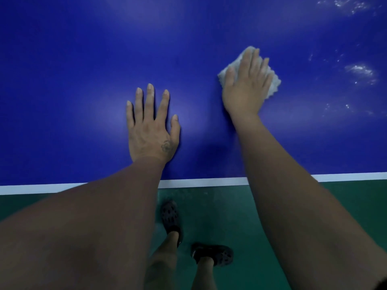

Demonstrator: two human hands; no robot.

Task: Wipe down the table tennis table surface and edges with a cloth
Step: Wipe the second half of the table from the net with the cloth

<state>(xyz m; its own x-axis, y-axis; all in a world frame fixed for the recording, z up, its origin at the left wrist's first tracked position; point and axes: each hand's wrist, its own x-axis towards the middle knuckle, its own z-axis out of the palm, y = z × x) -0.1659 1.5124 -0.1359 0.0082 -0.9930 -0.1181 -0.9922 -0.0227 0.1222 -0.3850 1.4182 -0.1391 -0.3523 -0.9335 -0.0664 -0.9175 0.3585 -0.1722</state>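
A pale grey-white, nubbly cloth pad [274, 85] lies flat on the smooth deep-blue counter [83, 59], right of centre and well in from the near edge. It sits directly under the right hand [246, 84], which presses on it with palm down and fingers straight and slightly apart, none curled round it. The cloth shows past the fingertips, beside the thumb on the left, and along the little-finger side on the right. One corner points away from the person, and another points left. The hand covers its middle, so I cannot tell its long axis for certain.

The left hand [151, 126] rests bare on the counter, well apart from the cloth, with its fingers straight and spread. A white stripe [199, 182] runs along the near edge of the counter. Pale streaks [359, 70] mark the surface at far right. Below lies a green floor [230, 216] with two dark perforated clogs [170, 216].
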